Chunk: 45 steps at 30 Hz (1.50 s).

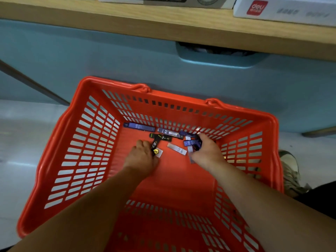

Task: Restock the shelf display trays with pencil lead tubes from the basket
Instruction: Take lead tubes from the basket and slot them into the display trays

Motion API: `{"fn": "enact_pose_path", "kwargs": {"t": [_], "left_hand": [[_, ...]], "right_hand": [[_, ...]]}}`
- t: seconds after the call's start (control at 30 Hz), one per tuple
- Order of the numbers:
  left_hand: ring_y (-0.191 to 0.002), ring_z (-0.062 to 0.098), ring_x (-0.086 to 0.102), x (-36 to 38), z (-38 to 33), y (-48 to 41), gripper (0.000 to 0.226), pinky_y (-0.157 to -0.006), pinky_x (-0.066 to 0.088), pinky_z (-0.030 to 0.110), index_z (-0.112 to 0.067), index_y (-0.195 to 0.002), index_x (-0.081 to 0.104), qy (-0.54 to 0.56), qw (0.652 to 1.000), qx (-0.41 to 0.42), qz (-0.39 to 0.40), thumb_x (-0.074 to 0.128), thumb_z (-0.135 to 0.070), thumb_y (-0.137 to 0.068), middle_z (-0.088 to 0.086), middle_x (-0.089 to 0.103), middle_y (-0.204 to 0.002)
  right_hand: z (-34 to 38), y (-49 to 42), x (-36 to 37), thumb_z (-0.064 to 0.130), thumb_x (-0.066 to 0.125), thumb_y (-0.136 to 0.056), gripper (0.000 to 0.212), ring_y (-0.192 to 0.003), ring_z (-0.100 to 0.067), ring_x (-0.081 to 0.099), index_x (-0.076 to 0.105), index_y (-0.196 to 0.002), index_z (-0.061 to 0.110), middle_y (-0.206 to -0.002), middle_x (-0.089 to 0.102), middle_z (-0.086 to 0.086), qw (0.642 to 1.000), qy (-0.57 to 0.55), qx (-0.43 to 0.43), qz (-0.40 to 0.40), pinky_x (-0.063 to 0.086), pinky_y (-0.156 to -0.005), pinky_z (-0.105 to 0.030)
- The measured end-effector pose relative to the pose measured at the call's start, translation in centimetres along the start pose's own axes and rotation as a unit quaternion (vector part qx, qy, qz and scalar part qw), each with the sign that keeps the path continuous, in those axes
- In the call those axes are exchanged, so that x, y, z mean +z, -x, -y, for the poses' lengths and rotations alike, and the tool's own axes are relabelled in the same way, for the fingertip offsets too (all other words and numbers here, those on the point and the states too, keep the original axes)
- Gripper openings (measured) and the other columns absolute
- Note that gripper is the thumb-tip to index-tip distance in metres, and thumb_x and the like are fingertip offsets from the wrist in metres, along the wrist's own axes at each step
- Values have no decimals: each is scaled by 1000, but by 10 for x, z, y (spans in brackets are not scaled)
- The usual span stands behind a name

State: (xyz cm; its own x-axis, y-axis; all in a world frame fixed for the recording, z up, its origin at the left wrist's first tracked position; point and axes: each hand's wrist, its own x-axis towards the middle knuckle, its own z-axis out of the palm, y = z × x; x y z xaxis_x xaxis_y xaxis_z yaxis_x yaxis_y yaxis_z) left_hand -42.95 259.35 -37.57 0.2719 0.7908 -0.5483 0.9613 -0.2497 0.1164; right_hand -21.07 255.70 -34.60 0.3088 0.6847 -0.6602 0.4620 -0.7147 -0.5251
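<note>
Basket [174, 180]: red plastic with slotted walls, on the pale floor [18, 142] against a blue-grey cabinet front [91, 60], under the wooden shelf [127, 17]. Both hands are down inside, at the basket bottom.

Left hand [141, 158]: back up, fingers curled, pinching a black tube [156, 143] on the thumb side. The tube points away from the hand toward the far wall. A gold cap end and a small white tag sit right by the fingers; can't tell what the tag belongs to.

Right hand [207, 153]: fingers clenched round a bunch of purple tubes [191, 142], ends sticking out to the left. Count unreadable.

Loose on the basket bottom:
- long purple tube [140, 126], flat along the far wall, marked HB 0.5
- silver-banded tube [170, 132], just right of it
- second black tube [163, 137], crossing the far end of the held one
- white tube [177, 149], between the two hands, touching neither

Shelf carries a white box [291, 10] with a red logo, top right. Shoe [290, 171] is on the floor outside the basket's right wall.
</note>
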Motion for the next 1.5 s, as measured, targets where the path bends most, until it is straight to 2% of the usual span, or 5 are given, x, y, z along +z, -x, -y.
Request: {"fn": "enact_pose_path", "kwargs": {"t": [0.23,0.57,0.9,1.13,1.5], "left_hand": [[-96,30,62,-23,12,1,31,-77,44,35,-9,-117,45,264,963,-36,37,55,-35,-104,12,60,-107],[-101,24,59,-25,22,12,24,-70,48,30,-12,-129,48,400,904,-140,54,45,-7,-106,14,58,-119],[-99,18,65,-6,14,14,50,-75,45,25,-24,-128,56,170,983,-6,71,79,-43,-87,-2,68,-111],[-100,26,65,-8,8,14,40,-82,52,33,-13,-129,55,123,990,10,62,55,-41,-101,11,66,-120],[-100,27,65,-19,23,8,31,-84,55,38,-17,-126,50,265,958,-98,54,60,-29,-100,7,65,-108]], "right_hand": [[-18,-9,-4,-7,59,-86,29,-91,-26,64,63,-94,20,-87,64,2,994,-11,63,-91,46,-67,-27],[-30,-8,10,24,70,-97,10,-87,-24,63,63,-91,21,-82,63,3,997,15,48,-54,43,-73,-30],[-35,15,22,36,93,-73,42,-78,-12,61,60,-91,18,-87,65,4,995,-49,73,-44,40,-58,-28],[-32,4,20,27,92,-76,34,-79,-20,64,64,-90,14,-86,67,-2,995,-51,79,-20,45,-62,-30],[-36,4,26,22,82,-87,25,-69,-19,57,60,-81,13,-76,60,-2,993,-68,85,-45,38,-55,-28]]}}
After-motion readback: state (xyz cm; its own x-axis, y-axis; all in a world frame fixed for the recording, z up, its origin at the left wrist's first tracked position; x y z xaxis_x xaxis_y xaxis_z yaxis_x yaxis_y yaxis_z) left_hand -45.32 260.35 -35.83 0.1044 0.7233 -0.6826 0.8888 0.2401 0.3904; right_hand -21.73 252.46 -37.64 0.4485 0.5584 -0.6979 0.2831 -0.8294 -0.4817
